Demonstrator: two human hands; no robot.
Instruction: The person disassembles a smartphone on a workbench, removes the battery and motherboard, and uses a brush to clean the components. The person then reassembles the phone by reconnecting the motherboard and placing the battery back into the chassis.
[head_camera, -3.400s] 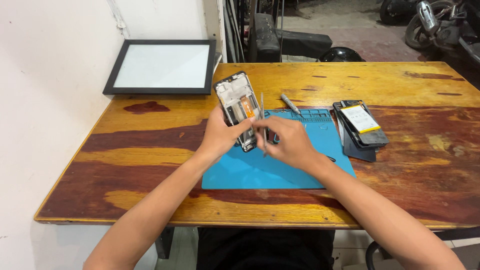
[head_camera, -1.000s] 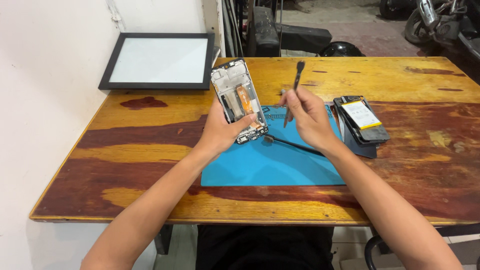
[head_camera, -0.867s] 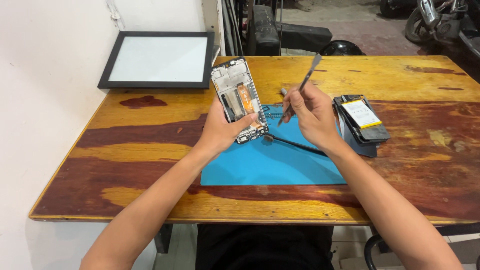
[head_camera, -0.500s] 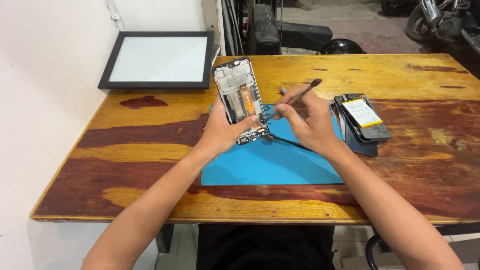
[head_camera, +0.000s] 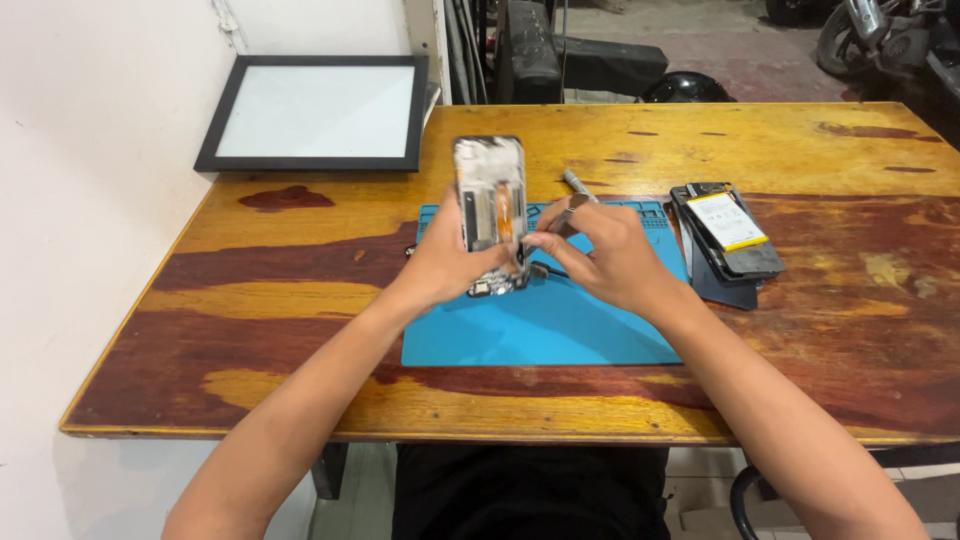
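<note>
Both hands are meeting over the blue work mat (head_camera: 545, 330) in the head view. Left hand (head_camera: 445, 262) is gripping an opened phone frame (head_camera: 490, 205) by its lower end, fingers wrapped around the edges, and is holding it upright and slightly tilted so that the exposed inner parts, with an orange strip among them, are facing the person. Right hand (head_camera: 605, 255) is pinching a thin metal tool (head_camera: 562, 217) between thumb and fingers, and the tool's end is sitting right at the lower right edge of the phone frame; whether it is touching a part inside is too small to tell. Just beyond the right hand a second slim grey tool (head_camera: 578, 185) is lying at the far edge of the mat. Further to the right of the right hand, a stack of dark phone parts topped by a flat battery with a white and yellow label (head_camera: 728, 225) is resting partly on the mat and partly on the wooden table (head_camera: 300, 300). Beyond the left hand, a black-framed white panel (head_camera: 315, 112) is lying flat at the far left corner, against the wall.
</note>
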